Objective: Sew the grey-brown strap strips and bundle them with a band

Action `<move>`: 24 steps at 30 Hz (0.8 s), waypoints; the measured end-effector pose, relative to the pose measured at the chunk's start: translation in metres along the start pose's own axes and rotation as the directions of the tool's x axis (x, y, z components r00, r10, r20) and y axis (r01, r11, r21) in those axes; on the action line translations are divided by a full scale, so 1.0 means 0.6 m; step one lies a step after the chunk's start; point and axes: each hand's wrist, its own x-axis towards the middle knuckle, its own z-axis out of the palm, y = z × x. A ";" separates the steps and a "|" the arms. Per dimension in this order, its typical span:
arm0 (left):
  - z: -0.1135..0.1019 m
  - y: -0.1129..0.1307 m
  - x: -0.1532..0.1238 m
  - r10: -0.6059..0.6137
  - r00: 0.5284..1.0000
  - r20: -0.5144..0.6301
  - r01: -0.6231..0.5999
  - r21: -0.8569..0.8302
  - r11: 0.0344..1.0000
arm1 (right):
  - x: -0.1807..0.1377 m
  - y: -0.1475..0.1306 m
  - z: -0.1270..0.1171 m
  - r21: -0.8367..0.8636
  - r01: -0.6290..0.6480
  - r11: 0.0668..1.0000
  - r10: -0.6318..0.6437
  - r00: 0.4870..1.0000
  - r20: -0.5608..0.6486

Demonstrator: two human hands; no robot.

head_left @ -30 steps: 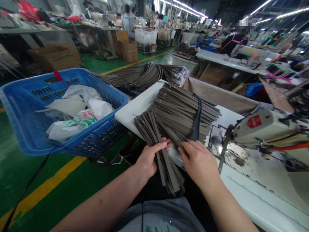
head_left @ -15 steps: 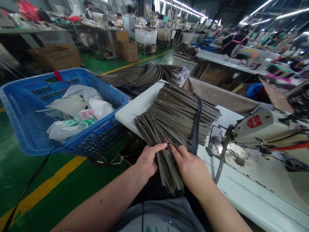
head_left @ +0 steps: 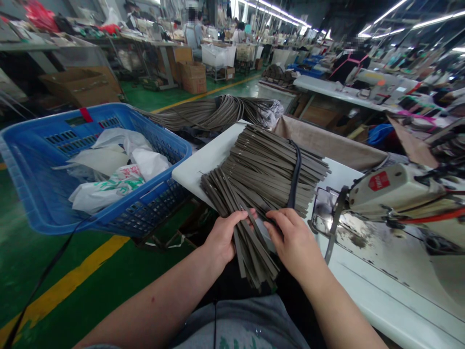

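My left hand (head_left: 225, 235) is closed around a bundle of flat grey-brown straps (head_left: 256, 261), thumb on top, the loose ends hanging toward my lap. Just to the right, my right hand (head_left: 292, 240) has its fingers bent and pinched at the near edge of a wide pile of the same straps (head_left: 265, 165). A strap seems to be in that pinch, though the fingers partly hide it. The pile lies spread on a white tabletop (head_left: 196, 167), and a dark curved band (head_left: 296, 179) crosses its right side.
A sewing machine (head_left: 392, 189) stands right of the pile. On the left is a blue plastic basket (head_left: 36, 203) with white plastic bags (head_left: 119, 179) inside. Longer straps (head_left: 218, 111) lie heaped behind the table. Farther off are cardboard boxes (head_left: 192, 77), workbenches and people.
My right hand has moved away from the bundle, to the right, onto the edge of the pile. My left hand keeps its hold on the bundle, whose lower ends have fanned out slightly.
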 end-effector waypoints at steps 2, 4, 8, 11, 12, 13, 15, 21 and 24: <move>-0.001 -0.002 0.001 0.016 1.000 -0.014 -0.016 0.005 1.000 | 0.002 0.009 0.009 -0.151 0.002 0.989 -0.006 1.000 -0.026; -0.002 -0.004 0.001 0.031 0.999 -0.008 -0.031 0.011 0.999 | 0.003 0.011 0.018 -0.243 0.040 0.969 -0.036 0.999 0.023; 0.001 -0.003 -0.003 0.041 0.999 -0.002 -0.041 0.010 0.999 | 0.004 0.005 0.029 -0.314 0.038 0.949 -0.031 0.999 0.027; 0.008 0.002 -0.009 0.039 0.998 -0.039 -0.039 0.016 0.999 | 0.012 0.006 0.034 -0.386 0.022 0.922 -0.010 0.999 0.035; 0.011 0.003 -0.011 0.035 0.998 -0.056 -0.034 0.019 0.999 | 0.015 0.009 0.036 -0.412 0.024 0.911 -0.007 0.999 0.043; 0.013 0.004 -0.013 0.027 0.997 -0.072 -0.025 0.021 0.999 | 0.019 0.012 0.037 -0.438 0.025 0.898 -0.006 0.999 0.045; 0.013 0.005 -0.015 0.020 0.994 -0.103 -0.019 0.017 1.000 | 0.024 0.018 0.040 -0.480 0.029 0.877 -0.013 0.999 0.037; -0.005 -0.004 -0.010 0.071 0.991 -0.115 -0.079 -0.069 0.995 | 0.027 0.022 0.042 -0.492 0.029 0.870 -0.029 1.000 0.008; -0.008 -0.006 -0.009 0.070 0.992 -0.103 -0.075 -0.049 0.996 | 0.027 0.019 0.036 -0.477 0.039 0.878 -0.039 0.999 0.010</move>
